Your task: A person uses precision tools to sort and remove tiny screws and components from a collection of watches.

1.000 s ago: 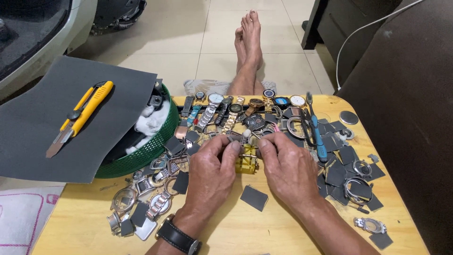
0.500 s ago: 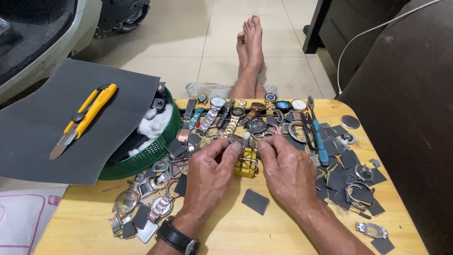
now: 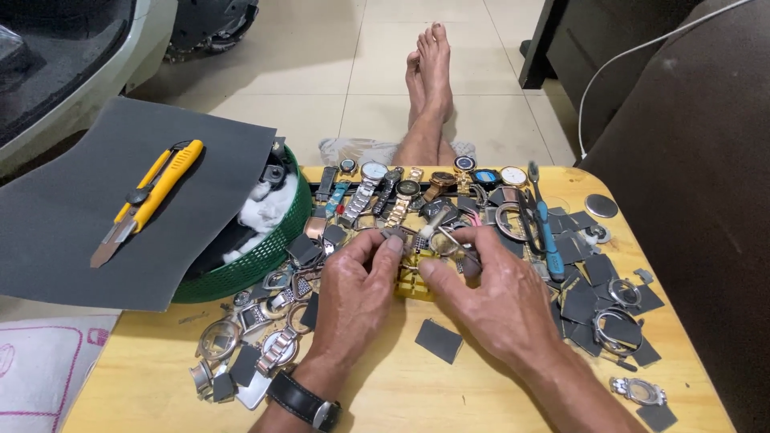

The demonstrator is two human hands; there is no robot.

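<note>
We had the gold watch band (image 3: pixel 411 282) at mid-desk (image 3: pixel 385 393), just below the row of watches (image 3: pixel 377 186). Left hand (image 3: pixel 357 297) pinched a small grey piece (image 3: pixel 393 237) w/ thumb & forefinger; right hand (image 3: pixel 489 301) was closed on a tiny part, hidden. We judged steadying both wrists on the desk best, keeping bits over it.

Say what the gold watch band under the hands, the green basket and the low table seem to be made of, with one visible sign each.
Gold watch band: probably polished metal; shiny yellow links.
Green basket: likely moulded plastic; uniform colour, regular lattice wall.
Low table: looks like pale wood or wood laminate; faint grain, slight sheen.
</note>
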